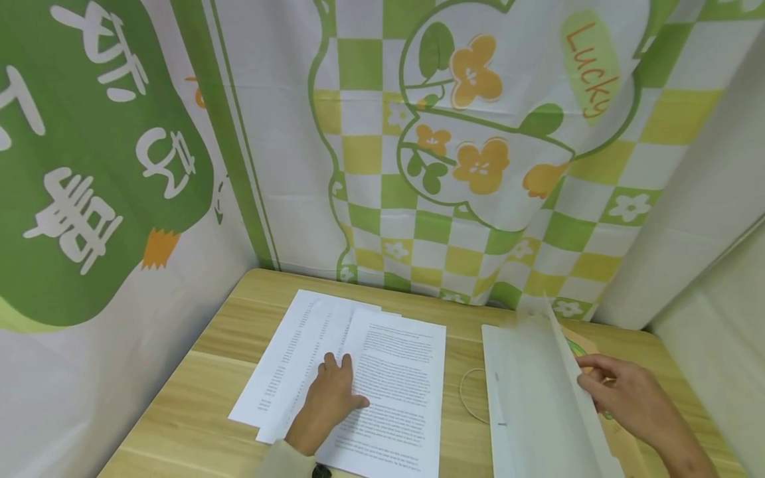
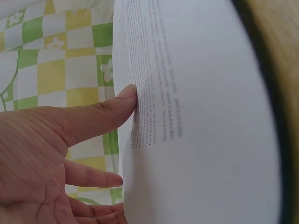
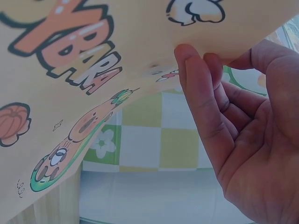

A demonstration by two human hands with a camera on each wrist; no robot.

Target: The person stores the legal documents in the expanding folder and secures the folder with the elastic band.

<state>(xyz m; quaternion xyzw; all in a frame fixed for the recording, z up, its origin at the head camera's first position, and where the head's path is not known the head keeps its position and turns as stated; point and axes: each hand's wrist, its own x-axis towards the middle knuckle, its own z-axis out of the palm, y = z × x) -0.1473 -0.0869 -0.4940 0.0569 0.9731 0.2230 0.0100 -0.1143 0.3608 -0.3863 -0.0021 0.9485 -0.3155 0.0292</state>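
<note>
Your left hand [image 1: 331, 393] rests, fingers loose, on printed sheets [image 1: 397, 372] | right hand [image 1: 624, 395] pinches a raised folder cover [image 3: 28, 79] (cartoon-decorated) | seemingly partway: cover lifted, sheets lying outside

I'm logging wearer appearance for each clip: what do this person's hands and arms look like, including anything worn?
Both are bare human hands, with no glove or ring showing. The left hand comes out of a pale cream sleeve, with a small black item at the wrist, too cut off to identify. The right hand shows no sleeve in the head view.
</note>
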